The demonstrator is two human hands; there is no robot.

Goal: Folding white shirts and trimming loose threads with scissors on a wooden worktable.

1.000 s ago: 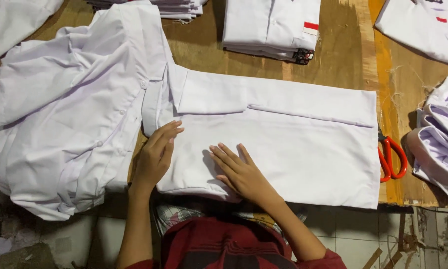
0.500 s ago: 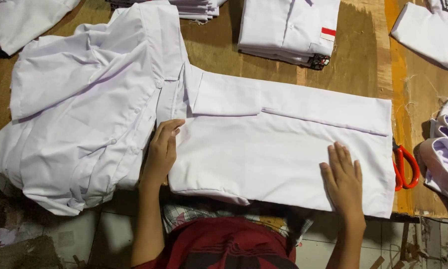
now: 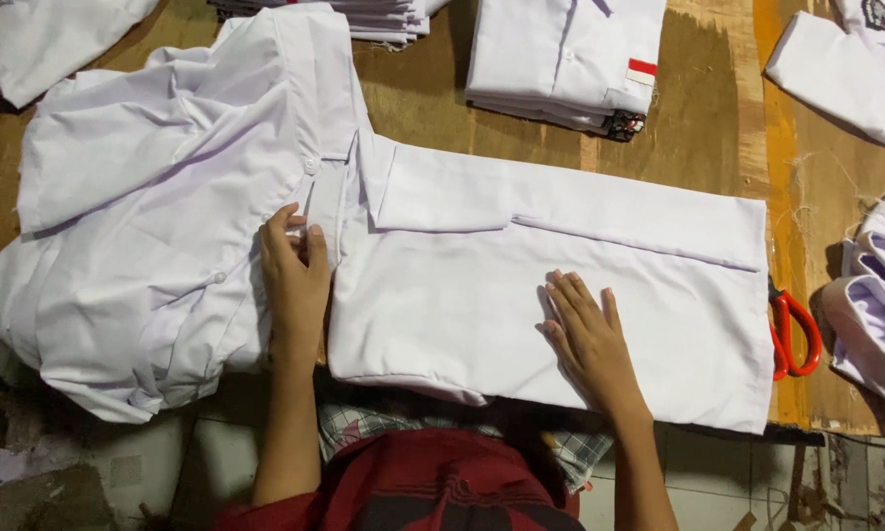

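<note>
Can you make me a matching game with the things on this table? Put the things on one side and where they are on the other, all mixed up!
Things:
1. left hand
2. right hand
3. scissors
4. folded stack with a red patch

Places:
A. at the folded shirt's right edge
B. far side of the table
C. flat on the folded shirt
D. on the shirt's button strip

Pairs: 1-D, 2-C, 3-A, 4-B

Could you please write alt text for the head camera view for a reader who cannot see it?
Two bare hands press flat on a white shirt half-folded on a wooden table: left hand near the button placket, right hand on the folded panel. Folded shirt stacks and orange-handled scissors lie nearby.
</note>
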